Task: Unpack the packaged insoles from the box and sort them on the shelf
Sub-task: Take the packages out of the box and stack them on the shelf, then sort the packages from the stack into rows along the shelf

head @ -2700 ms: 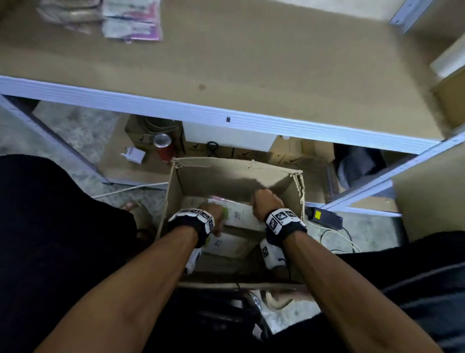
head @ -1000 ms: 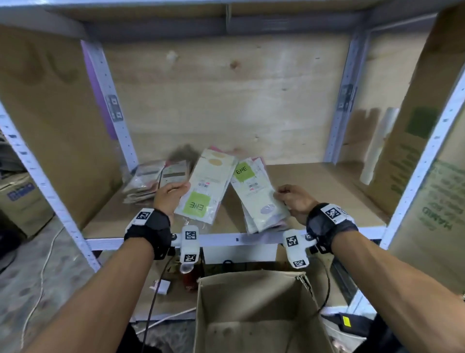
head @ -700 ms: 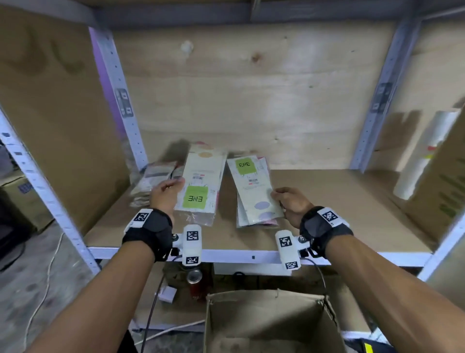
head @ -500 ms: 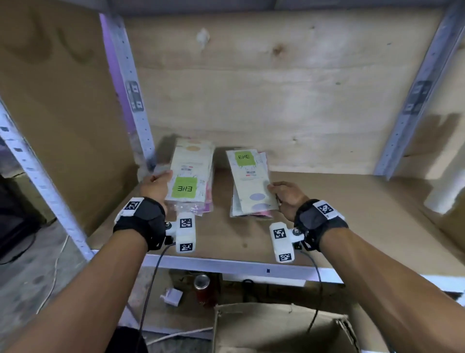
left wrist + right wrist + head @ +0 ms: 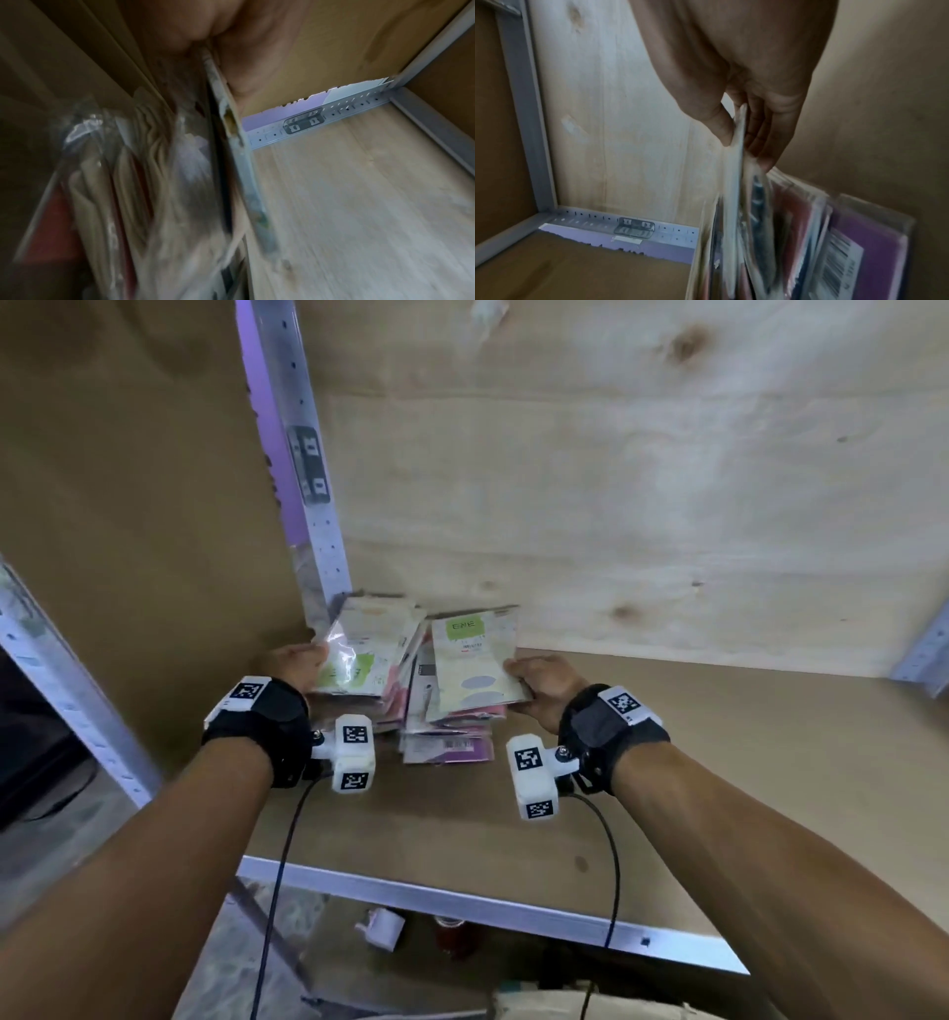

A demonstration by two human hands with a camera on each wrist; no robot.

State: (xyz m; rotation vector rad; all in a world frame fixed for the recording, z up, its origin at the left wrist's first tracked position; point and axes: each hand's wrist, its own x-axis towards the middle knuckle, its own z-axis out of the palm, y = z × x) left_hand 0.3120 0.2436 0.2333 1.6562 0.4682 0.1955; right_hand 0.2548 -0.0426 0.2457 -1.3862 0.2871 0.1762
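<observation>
Evidently both hands are laying fresh packets onto two stacks in the back left corner of the shelf (image 5: pixel 770 762), at about eleven o'clock from the wearer. The left hand (image 5: pixel 293 662) pinches the near left edge of a glossy insole packet (image 5: pixel 359 654), thumb on top, and lowers it onto the left stack (image 5: pixel 390 706) beside the perforated upright (image 5: pixel 308 505). At three o'clock from it, the right hand (image 5: pixel 543 683) nips a green-labelled packet (image 5: pixel 470 667) between thumb and fingers (image 5: pixel 765 140) over the right stack (image 5: pixel 447 747). Holding each by an outer edge probably lets the packet slide flat without disturbing those beneath. Two separate stacks suggest sorting by kind. Only the box's rim (image 5: pixel 539 1001) shows, at six o'clock, below the shelf edge.
</observation>
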